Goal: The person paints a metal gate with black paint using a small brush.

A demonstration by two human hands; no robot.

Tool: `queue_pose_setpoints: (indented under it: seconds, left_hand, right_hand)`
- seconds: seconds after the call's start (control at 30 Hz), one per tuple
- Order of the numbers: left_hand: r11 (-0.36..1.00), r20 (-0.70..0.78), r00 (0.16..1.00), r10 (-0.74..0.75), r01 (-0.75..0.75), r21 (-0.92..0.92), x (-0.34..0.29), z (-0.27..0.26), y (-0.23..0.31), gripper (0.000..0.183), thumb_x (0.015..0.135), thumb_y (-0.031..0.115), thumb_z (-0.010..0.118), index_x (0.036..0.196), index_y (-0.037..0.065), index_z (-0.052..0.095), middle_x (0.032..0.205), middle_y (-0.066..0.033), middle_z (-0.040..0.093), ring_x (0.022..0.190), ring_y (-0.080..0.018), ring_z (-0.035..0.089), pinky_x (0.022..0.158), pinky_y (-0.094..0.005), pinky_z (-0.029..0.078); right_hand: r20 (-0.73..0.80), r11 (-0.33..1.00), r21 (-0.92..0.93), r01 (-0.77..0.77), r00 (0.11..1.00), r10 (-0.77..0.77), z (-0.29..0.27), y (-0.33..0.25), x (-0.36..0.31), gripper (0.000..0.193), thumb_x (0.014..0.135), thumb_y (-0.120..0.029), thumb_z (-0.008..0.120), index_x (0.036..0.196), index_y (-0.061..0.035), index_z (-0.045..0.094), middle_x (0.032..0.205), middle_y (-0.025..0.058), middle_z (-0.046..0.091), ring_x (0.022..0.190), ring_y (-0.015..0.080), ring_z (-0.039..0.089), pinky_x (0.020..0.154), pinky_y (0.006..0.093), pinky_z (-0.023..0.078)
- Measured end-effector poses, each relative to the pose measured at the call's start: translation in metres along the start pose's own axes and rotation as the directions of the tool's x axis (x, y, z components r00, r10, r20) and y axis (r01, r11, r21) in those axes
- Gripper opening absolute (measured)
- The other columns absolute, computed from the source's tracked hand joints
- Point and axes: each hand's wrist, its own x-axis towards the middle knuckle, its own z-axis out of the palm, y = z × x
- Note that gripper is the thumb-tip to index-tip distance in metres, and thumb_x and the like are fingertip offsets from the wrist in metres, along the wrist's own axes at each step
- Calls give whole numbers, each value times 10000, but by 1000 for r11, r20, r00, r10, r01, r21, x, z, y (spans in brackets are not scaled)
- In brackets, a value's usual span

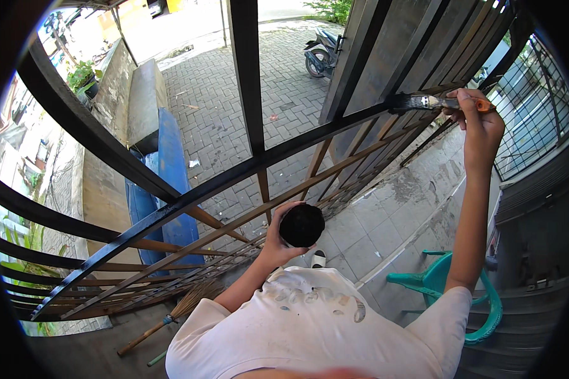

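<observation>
Right hand (482, 123) was raised at the end of an outstretched arm, fingers clamped on the handle of a paintbrush (428, 102) with an orange end. The brush lay nearly level, its blackened bristles against the long dark rail (297, 144) of a barred metal gate (246, 76). Left hand (275, 243) was lower, near the chest, fingers curled around the side of a round container (301, 225), black inside, its mouth facing up. The container stood apart from the bars. Green plastic chair (437, 278) on the floor, below the right arm. Straw broom (184, 302) low on the left, beside the gate's foot. Beyond the bars: grey block paving (208, 101), a long blue object (174, 151), a parked motorcycle (321, 57).
</observation>
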Motion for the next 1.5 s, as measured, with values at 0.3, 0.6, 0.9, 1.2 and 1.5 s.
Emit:
queue_pose_setpoints:
  seconds: [0.3,0.6,0.9,1.2,1.5]
  left_hand:
    - [999,2,1000,-28,28,34,10,16,2,984,572,59,897,1447,79,448,1426,-138,515,1347,-273,508,1173,-405,372]
    - [1000,-47,999,2,-1,25,17,27,-8,1010,584,95,918,1465,93,424,1418,-127,520,1342,-262,513,1164,-404,388]
    - [999,-65,998,-10,13,43,24,36,-8,1000,583,104,918,1459,107,434,1430,-113,505,1344,-261,510,1161,-407,394]
    - [998,-44,999,-3,6,64,26,43,-12,1003,596,106,925,1462,90,420,1438,-123,505,1356,-266,502,1174,-406,378]
    - [993,-36,999,21,-16,117,35,51,-16,992,615,125,948,1447,60,412,1431,-157,519,1319,-254,530,1130,-403,420]
  right_hand:
    - [44,865,302,401,900,-433,41,-29,-49,126,941,-37,633,984,46,718,859,88,693,711,100,552,624,249,405]
    - [80,730,350,587,758,-648,44,-20,-64,169,836,-7,681,995,47,706,879,134,731,739,247,671,638,344,540]
    - [59,658,180,731,659,-749,44,-13,-79,182,819,1,663,1000,22,673,893,116,729,739,260,673,644,362,573]
    - [105,679,214,702,675,-731,44,-13,-81,265,792,12,684,1057,8,692,927,121,729,749,258,671,644,358,570]
    - [-208,809,262,526,850,-485,-24,48,-4,165,970,-22,585,1047,74,694,874,158,711,757,210,655,641,303,514]
